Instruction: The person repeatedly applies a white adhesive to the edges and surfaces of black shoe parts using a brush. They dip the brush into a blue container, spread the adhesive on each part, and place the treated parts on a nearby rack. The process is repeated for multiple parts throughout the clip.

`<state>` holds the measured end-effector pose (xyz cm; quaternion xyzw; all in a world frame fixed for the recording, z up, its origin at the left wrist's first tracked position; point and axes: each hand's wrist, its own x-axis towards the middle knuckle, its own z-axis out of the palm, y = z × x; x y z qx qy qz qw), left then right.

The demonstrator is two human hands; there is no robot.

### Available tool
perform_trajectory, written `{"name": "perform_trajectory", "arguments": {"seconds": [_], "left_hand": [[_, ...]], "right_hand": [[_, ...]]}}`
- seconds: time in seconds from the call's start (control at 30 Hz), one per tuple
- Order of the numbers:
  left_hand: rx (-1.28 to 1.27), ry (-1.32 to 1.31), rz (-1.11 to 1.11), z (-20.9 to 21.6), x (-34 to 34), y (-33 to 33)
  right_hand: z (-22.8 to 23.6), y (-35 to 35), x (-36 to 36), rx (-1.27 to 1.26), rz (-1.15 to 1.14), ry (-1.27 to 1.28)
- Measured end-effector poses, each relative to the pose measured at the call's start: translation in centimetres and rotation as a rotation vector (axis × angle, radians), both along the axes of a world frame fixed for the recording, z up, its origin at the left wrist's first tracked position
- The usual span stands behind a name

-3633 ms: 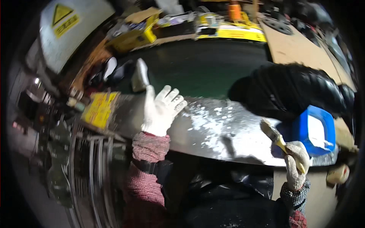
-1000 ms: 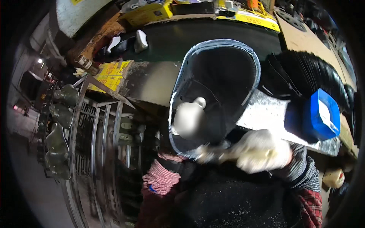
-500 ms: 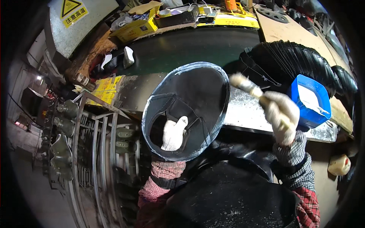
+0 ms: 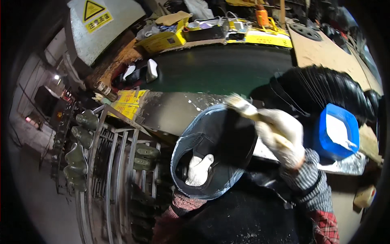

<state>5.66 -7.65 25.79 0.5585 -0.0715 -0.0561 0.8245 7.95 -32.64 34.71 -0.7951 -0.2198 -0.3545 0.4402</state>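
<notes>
A dark, wide tubular piece like a boot upper (image 4: 233,140), with a pale bluish rim, stands tilted in front of me, its mouth facing up. My left hand (image 4: 199,171), in a white glove, shows inside it near the lower end, fingers bent together against the inner lining and bearing the piece. In its white glove, my right hand (image 4: 282,134) is closed round the handle of a paintbrush (image 4: 242,105). The pale bristles hover over or touch the far rim; which of the two I cannot tell. To the right is a blue tub (image 4: 322,134) holding something white.
Behind lies a dark green conveyor belt (image 4: 219,65) with yellow boxes (image 4: 162,40) beyond it. A row of black ribbed pieces (image 4: 321,89) rests at the right. On the left stands a metal rack (image 4: 115,162) beside green boot-shaped forms (image 4: 76,162).
My right hand and the brush have moved left and down to the rim of the boot upper. In the picture the upper and my left hand sit lower and further right, as the view has shifted.
</notes>
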Motion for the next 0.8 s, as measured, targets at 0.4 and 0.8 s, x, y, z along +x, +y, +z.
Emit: {"name": "perform_trajectory", "arguments": {"seconds": [0.4, 0.8], "left_hand": [[0.808, 0.010, 0.259, -1.2, 27.3, 7.6], [1.579, 0.104, 0.930, -4.5, -8.4, 26.1]], "right_hand": [[-6.9, -4.0, -2.8, 0.046, -0.127, 0.521], [-7.7, 1.9, -1.4, 0.104, 0.170, 0.779]]}}
